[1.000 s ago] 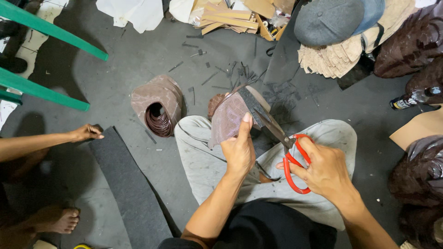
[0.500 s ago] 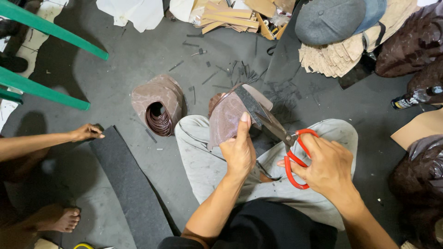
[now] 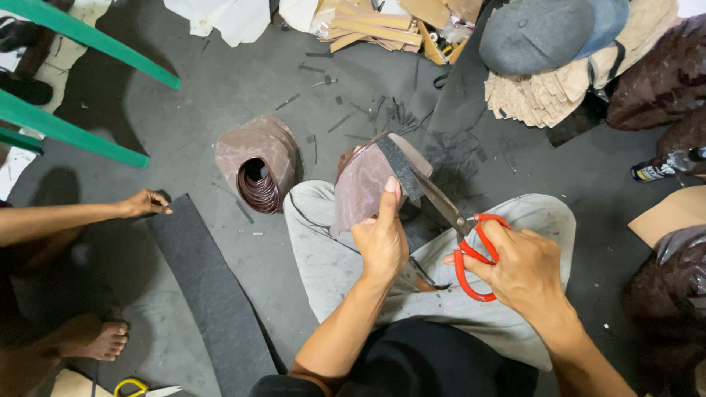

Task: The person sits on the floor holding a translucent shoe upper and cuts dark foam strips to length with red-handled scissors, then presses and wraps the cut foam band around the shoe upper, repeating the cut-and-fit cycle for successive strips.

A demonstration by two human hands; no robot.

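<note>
Over our lap, left hand (image 3: 381, 246) pinches a brownish-purple sheet (image 3: 362, 187), curved, upright, with a dark strip along its top right edge. Scissors (image 3: 457, 234), red handles, blades parted at that edge. Right hand (image 3: 523, 266) is closed through the handles.

brown sheet piece (image 3: 364, 187) | upright, held | red-handled scissors (image 3: 460, 235) cutting its edge

bare forearms, a black top (image 3: 412, 364) and light grey trousers (image 3: 331, 265) with dark smudges.
</note>
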